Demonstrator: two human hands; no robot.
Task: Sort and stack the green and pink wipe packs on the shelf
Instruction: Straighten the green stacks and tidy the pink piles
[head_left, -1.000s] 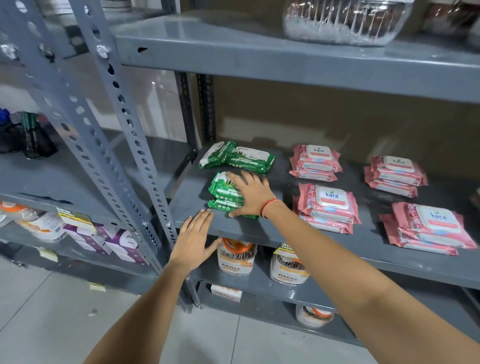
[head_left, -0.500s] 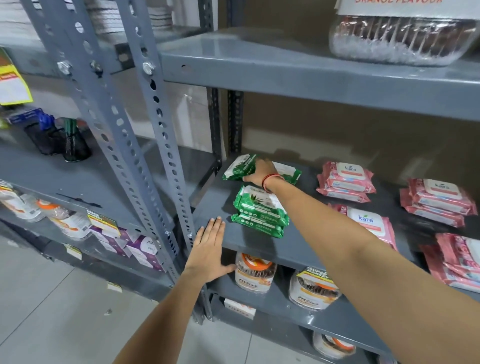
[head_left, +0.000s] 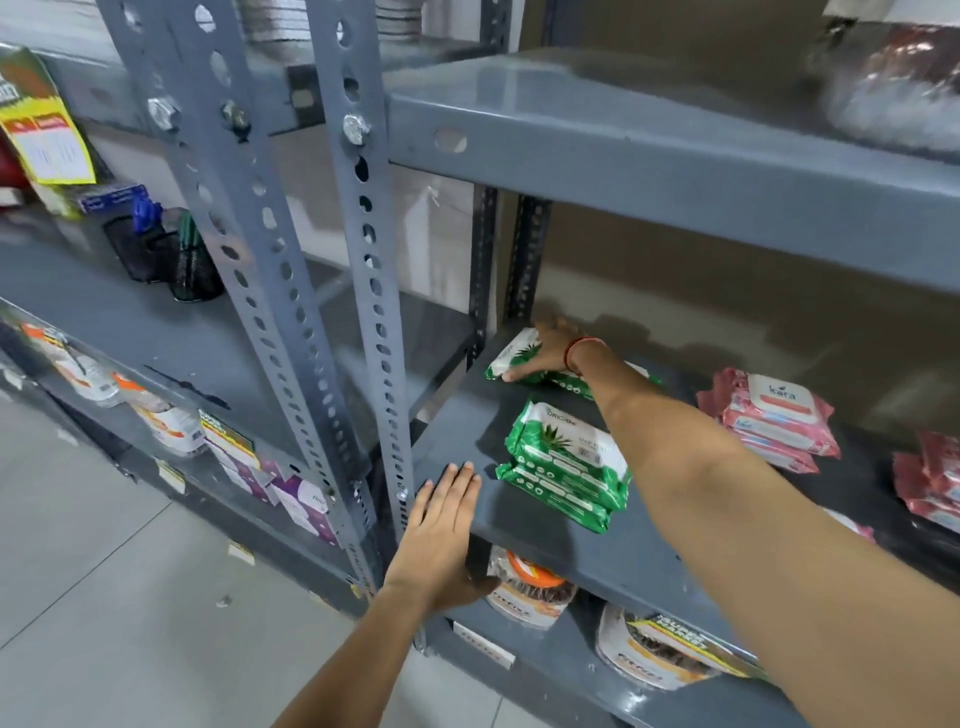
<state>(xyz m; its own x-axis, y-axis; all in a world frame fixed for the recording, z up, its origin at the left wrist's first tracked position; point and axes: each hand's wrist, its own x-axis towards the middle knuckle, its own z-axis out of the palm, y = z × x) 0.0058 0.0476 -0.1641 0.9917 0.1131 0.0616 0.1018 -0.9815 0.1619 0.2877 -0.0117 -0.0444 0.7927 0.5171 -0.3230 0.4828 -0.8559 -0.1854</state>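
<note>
On the grey shelf (head_left: 550, 540) a stack of green wipe packs (head_left: 563, 465) lies near the front left. Further back, two more green packs (head_left: 519, 358) lie side by side, and my right hand (head_left: 543, 353) is closed over them, thumb at the front edge. My left hand (head_left: 441, 525) rests flat with fingers apart on the shelf's front corner, holding nothing. A stack of pink wipe packs (head_left: 774, 415) sits to the right, with more pink packs (head_left: 930, 483) at the right edge, partly cut off.
Perforated grey uprights (head_left: 363, 291) stand just left of the shelf. Another shelf board (head_left: 649, 166) hangs close overhead. Jars (head_left: 530, 587) sit on the shelf below. A neighbouring rack on the left holds black mesh cups (head_left: 171, 254) and packaged goods.
My right hand left the front green stack and reached back onto the rear green packs. The view shifted left and closer. My left hand stayed on the shelf corner.
</note>
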